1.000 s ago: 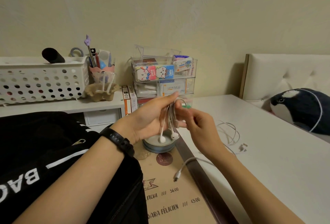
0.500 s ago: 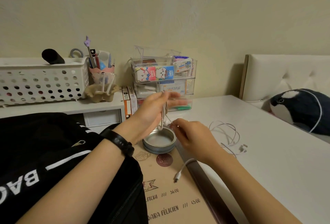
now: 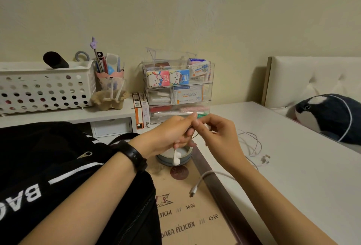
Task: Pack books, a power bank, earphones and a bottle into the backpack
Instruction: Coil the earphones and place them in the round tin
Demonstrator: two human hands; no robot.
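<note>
**Above the small tin, both hands on the earphones**

Over the middle of the surface (image 3: 293,166) the left hand (image 3: 172,133) is closed around the white earphones (image 3: 176,156), and two earbuds hang down from under its fingers. The right hand (image 3: 216,137) meets it at the fingertips, with thumb and forefinger pinched together; it seems to hold the thin cord there, but the cord itself is hard to see. A black band (image 3: 134,156) sits on the left wrist.

Just below the hanging earbuds stands a round tin (image 3: 185,158) on a brown printed board (image 3: 187,215). A white cable plug (image 3: 194,190) lies on this board, and a loose white cable (image 3: 252,145) lies on the surface to the right. The black backpack (image 3: 39,166) lies under the left forearm. Behind are a white basket (image 3: 45,86), a pen cup (image 3: 109,76) and clear drawers (image 3: 177,86); at the far right rests a whale plush (image 3: 330,115).
</note>
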